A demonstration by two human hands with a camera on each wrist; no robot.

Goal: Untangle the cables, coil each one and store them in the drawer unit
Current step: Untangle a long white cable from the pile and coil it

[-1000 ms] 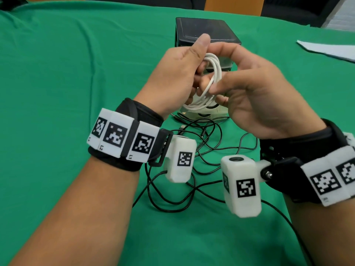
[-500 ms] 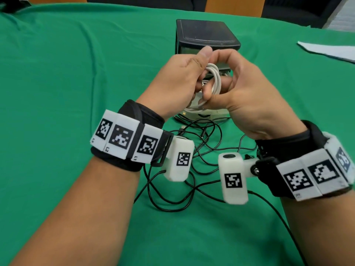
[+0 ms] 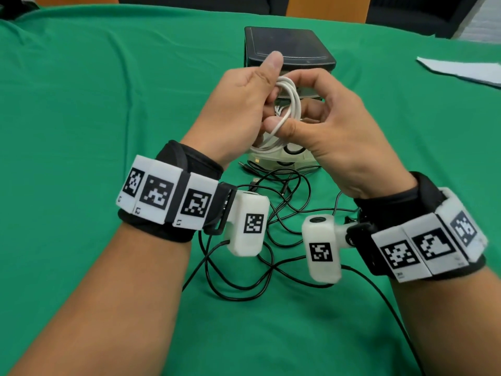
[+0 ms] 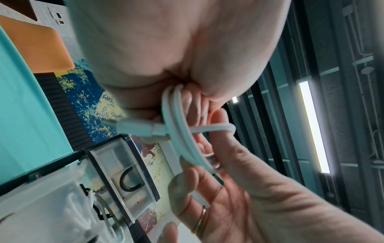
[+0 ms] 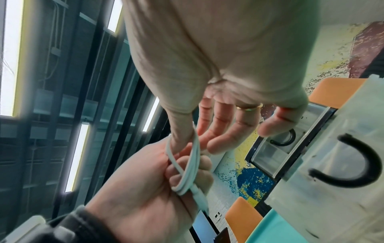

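A loose tangle of thin black cables [image 3: 260, 240] sprawls on the green cloth of the bench [image 3: 81, 104], below and between the two wrists, its loops crossing one another. Just beyond it stands the drawer unit [image 3: 287, 47], a boxy thing with a dark, matt lid and clear plastic drawers; one drawer [image 5: 332, 148] is pulled out toward the person and carries a black U-shaped handle. Both hands hang in front of the unit and hide most of its face in the head view. A white sheet of paper [image 3: 461, 69] lies far right on the cloth, well apart from the rest.

The white cable [image 3: 291, 104], smooth and round in section, is gathered into a small oval coil of several turns, held up in the air between the hands above the open drawer. The left hand [image 3: 238, 109] grips one side of the coil, fingers curled round the strands, thumb raised. The right hand [image 3: 333, 131] pinches the coil with thumb and forefinger; its other fingers are spread and relaxed, one wearing a thin gold ring [image 5: 248, 106]. A white plug [image 4: 135, 128] juts sideways from the bundle.
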